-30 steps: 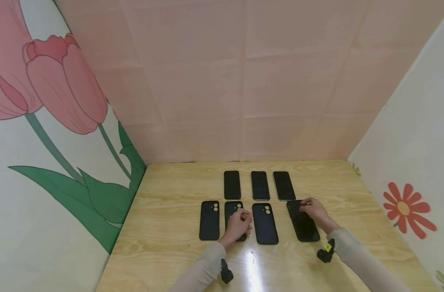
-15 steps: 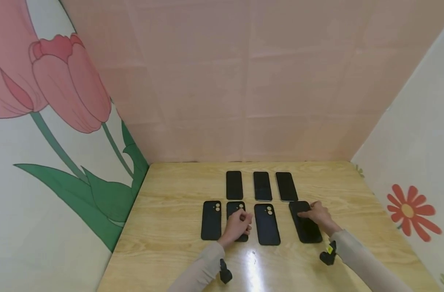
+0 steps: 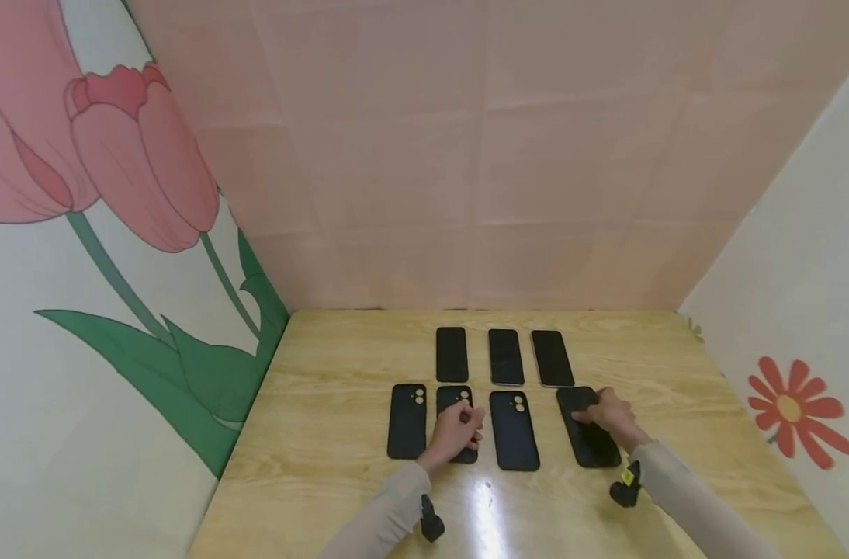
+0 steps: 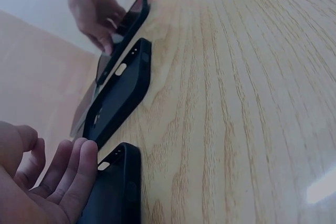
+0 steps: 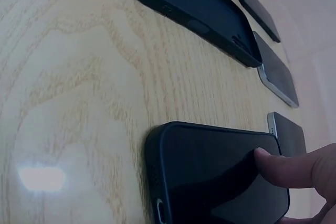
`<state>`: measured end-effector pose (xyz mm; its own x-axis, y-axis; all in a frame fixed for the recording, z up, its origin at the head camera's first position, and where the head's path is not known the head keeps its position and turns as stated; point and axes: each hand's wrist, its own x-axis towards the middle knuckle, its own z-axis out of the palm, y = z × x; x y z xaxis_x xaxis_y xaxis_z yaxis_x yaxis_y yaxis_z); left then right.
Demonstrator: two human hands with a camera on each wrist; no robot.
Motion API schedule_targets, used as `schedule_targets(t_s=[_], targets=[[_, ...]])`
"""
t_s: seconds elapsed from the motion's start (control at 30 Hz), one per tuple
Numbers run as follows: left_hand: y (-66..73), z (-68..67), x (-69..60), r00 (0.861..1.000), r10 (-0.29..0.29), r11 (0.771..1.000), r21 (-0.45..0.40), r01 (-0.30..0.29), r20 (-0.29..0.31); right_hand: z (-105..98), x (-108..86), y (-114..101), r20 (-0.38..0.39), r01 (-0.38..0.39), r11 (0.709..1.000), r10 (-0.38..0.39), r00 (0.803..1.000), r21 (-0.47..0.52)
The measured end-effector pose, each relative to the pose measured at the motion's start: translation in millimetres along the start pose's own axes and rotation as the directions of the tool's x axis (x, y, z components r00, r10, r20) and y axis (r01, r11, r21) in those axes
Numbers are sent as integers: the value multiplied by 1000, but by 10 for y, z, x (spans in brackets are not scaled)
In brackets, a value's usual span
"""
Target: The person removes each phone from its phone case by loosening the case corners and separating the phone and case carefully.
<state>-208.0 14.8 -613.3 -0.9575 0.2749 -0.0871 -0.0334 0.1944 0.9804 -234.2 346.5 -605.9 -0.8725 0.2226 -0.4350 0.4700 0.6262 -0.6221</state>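
My right hand holds a black-cased phone lying on the table at the right. In the right wrist view the thumb lies on its dark screen, and a finger shows at the edge beyond. The black rim of the case surrounds the screen. My left hand hovers over or rests on the middle phone case, with loosely bent fingers and nothing in them; whether it touches cannot be told. To its right lies a black phone case, hollow side up with camera holes. Another such case lies to its left.
Behind the cases a row of phones lies on the wooden table: a left one, a middle one and a right one, whose near end almost meets the cased phone. A pink wall hanging stands behind.
The right thumb has shifted from the upper part of the phone's screen slightly down and inward, and the fingers now sit at its right edge. My left hand has stayed put. The head view has shifted slightly.
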Motion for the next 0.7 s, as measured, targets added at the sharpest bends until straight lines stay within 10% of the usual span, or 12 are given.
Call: schedule_targets(t_s=[0.7], targets=[[17, -17, -12, 999, 29, 998, -52, -28, 27, -48, -103, -14, 85, 68, 975, -87, 993, 214]])
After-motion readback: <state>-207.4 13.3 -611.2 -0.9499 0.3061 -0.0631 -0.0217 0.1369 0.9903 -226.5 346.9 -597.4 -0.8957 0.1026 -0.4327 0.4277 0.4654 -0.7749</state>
